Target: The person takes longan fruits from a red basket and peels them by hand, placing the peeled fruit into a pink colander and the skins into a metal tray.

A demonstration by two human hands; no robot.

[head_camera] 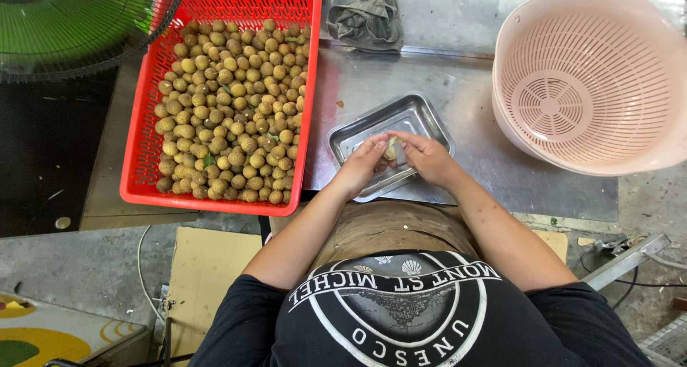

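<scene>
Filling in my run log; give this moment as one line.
left hand + right hand: both on one fruit | over metal tray | red basket alongside

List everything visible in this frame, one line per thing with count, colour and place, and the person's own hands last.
red basket: one, red plastic, left on the table
small round fruits: too many to count, yellow-brown, filling the red basket
metal tray: one, silver, centre, under the hands
colander: one, pale pink, right, nothing inside
cloth: one, grey, crumpled, top centre
fan: one, green behind a dark grille, top left
cardboard: one, tan, on the floor, lower left
peeled fruit: one, pale, between both hands
left hand: on the fruit over the tray
right hand: on the fruit, fingertips meeting the left's
</scene>
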